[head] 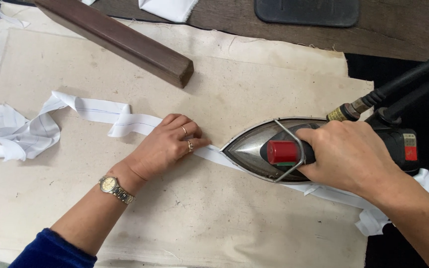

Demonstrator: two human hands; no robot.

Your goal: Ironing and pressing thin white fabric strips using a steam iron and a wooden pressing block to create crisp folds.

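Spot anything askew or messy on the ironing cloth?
Only the white strip: left of the left hand it twists and bunches in a loose heap at the cloth's edge. Under the iron, held by the right hand, it lies flat.

left hand (172, 144) pressed flat, right hand (346, 154) clenched

Places are taken from the right hand's (348, 154) grip on the iron (259, 149). Under it, and spreading far to the left, lies a stained beige canvas pressing cloth (175, 218) with frayed edges. Up and left of the grip, a dark brown square wooden bar (120, 42) rests aslant on that cloth. Above the grip, on the dark wooden tabletop (398, 30), sits a dark grey rounded flat pad (306, 11), perhaps rubber. Left of the pad is a folded white cloth piece (170, 9).
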